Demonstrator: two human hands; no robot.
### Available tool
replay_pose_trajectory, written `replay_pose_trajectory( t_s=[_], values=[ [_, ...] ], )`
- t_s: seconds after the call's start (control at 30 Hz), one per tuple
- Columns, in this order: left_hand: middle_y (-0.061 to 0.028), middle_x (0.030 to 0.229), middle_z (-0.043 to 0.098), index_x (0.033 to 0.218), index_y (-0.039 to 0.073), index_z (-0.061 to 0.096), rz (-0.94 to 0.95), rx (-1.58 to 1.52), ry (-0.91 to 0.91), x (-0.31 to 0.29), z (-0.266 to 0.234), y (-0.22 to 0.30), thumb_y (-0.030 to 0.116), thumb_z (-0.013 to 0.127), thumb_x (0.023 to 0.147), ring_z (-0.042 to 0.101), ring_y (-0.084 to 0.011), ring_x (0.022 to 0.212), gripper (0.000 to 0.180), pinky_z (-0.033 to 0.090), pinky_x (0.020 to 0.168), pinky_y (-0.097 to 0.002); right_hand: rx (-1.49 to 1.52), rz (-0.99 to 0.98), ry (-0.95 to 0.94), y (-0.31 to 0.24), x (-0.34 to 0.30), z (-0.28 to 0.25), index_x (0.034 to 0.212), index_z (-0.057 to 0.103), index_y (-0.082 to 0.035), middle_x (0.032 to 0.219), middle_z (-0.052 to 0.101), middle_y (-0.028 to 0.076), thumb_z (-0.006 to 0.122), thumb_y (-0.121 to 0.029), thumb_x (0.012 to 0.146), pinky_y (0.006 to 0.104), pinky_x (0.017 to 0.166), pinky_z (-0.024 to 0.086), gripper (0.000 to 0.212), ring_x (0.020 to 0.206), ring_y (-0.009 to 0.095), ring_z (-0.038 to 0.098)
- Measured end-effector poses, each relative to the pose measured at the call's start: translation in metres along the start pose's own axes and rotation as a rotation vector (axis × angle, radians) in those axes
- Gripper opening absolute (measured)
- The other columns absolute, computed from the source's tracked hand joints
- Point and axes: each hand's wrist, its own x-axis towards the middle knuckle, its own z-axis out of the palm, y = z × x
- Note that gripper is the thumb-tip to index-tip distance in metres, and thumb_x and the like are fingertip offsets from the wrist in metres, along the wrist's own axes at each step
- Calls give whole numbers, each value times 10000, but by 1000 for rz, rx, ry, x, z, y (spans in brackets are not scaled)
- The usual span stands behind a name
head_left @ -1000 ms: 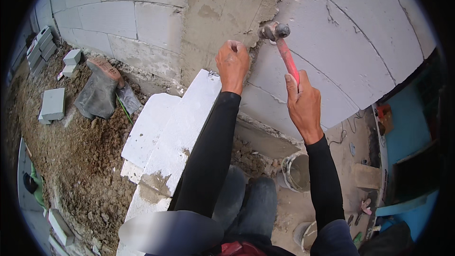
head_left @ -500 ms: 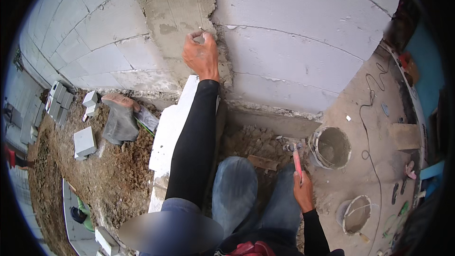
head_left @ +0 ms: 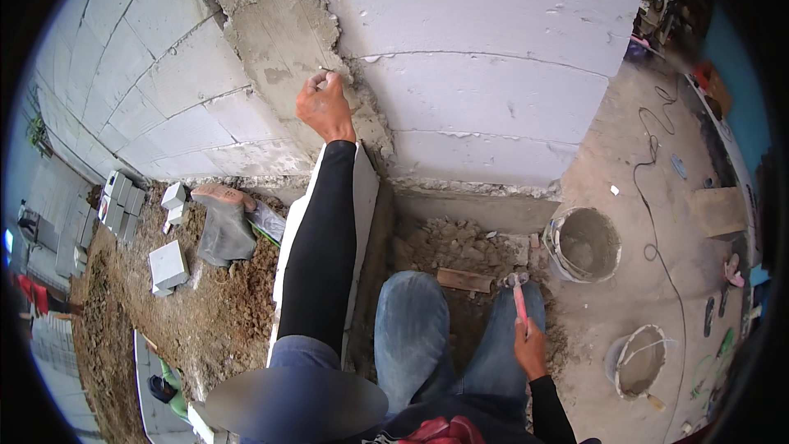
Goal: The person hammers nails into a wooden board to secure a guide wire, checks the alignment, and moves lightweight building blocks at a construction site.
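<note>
Left hand (head_left: 325, 107) is raised against the rough mortar column (head_left: 279, 41) between the pale block walls (head_left: 485, 74). Fingers are curled shut at the top, pinching something small against the mortar. The pinched thing is too small to identify; possibly a nail or chisel tip.

Right hand (head_left: 531, 349) hangs low beside the right knee, well apart from the left hand. It is clamped around the red handle of a hammer (head_left: 519, 296). The hammer points up and away from the body. Its metal head sits over the rubble (head_left: 448, 242) at the wall base, just beside a short piece of wood (head_left: 465, 280).

A white foam slab (head_left: 362, 197) leans along the wall foot under the left forearm. A grey bucket (head_left: 583, 245) stands right of the rubble, and a second bucket (head_left: 637, 362) stands nearer the lower edge. A dark cable (head_left: 653, 197) trails across the concrete floor. On the dirt to the left lie a rubber boot (head_left: 222, 230) and loose pale blocks (head_left: 168, 265).
</note>
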Motion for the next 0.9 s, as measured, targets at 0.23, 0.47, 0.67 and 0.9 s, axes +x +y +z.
replay_pose_trajectory(
  t_s=[0.23, 0.47, 0.67, 0.9],
  values=[
    [-209, 652, 673, 804, 5, 761, -11, 130, -84, 12, -9, 0, 188, 715, 716, 680, -327, 656, 208, 531, 719, -415, 15, -52, -18, -14, 4, 1, 862, 545, 18, 774, 604, 283, 492, -387, 994, 522, 649, 431, 429, 769, 491, 595],
    [-189, 695, 700, 809, -4, 756, 0, 200, -179, 25, -12, 4, 211, 726, 718, 694, -320, 678, 236, 539, 749, -386, 11, -32, -14, -16, 2, -1, 865, 552, 17, 760, 599, 277, 505, -376, 990, 516, 626, 423, 415, 745, 486, 592],
    [-143, 611, 677, 794, -24, 748, -146, 92, -369, 32, -10, 2, 221, 686, 703, 704, -245, 656, 268, 543, 749, -359, 58, 34, 4, -16, 2, -4, 877, 574, 26, 775, 609, 275, 504, -393, 989, 516, 637, 427, 439, 754, 482, 595],
    [-174, 740, 717, 784, -15, 750, 33, 358, -203, 34, 2, -5, 242, 731, 658, 707, -278, 728, 286, 541, 750, -391, 65, 94, -62, -7, 4, -7, 880, 566, 37, 787, 606, 282, 488, -408, 995, 506, 655, 431, 467, 768, 486, 588]
  ],
)
